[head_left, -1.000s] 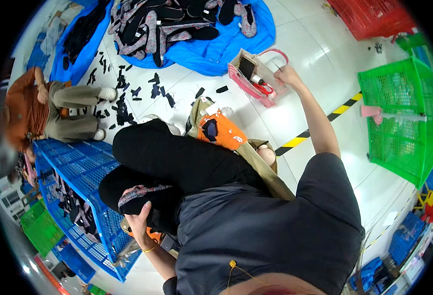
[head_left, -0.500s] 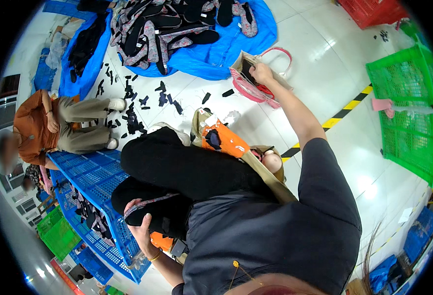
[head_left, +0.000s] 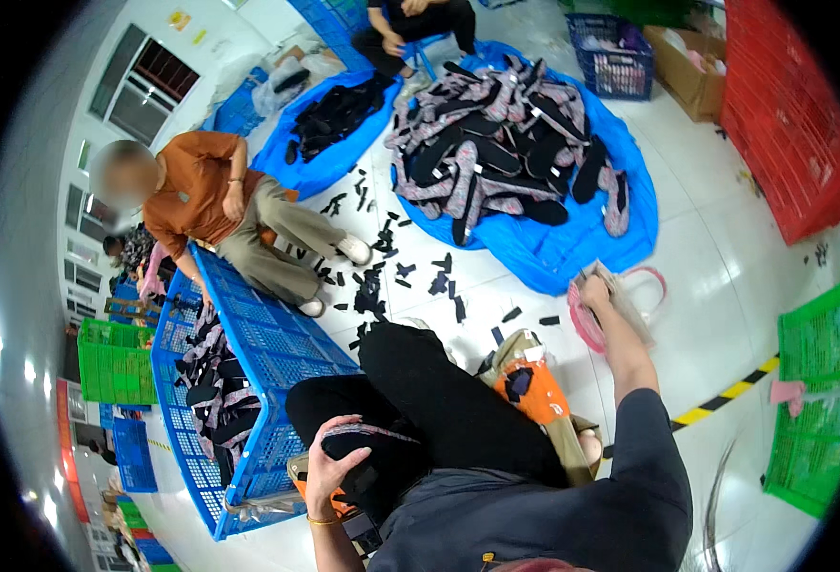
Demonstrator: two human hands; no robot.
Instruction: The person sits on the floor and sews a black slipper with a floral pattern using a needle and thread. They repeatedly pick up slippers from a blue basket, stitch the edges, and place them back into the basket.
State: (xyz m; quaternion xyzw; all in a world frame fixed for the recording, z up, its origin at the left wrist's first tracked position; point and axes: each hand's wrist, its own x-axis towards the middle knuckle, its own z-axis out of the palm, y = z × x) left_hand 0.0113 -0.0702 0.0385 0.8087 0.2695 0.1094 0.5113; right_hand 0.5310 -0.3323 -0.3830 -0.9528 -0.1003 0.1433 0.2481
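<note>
My left hand (head_left: 336,469) is closed on a black slipper (head_left: 367,440) with a thin patterned edge, resting over my black-trousered thigh. Its thumb lies on the near side and its fingers on the far side. On the floor at the right, my right hand (head_left: 592,292) reaches into the mouth of a beige and pink tote bag (head_left: 631,310), and its fingertips are hidden there. Beyond the bag, a big pile of black and floral slippers (head_left: 496,143) lies on a blue sheet (head_left: 620,224).
A blue crate (head_left: 272,419) of slippers stands left of my legs. Beside it sits a person (head_left: 196,186) in orange; another person (head_left: 420,24) sits farther back. Black scraps (head_left: 372,291) litter the floor. Green (head_left: 810,410) and red crates (head_left: 791,105) stand at the right.
The view has swung left and up, so everything sits lower or farther right. My right hand stays at the bag, and my left hand still holds the slipper.
</note>
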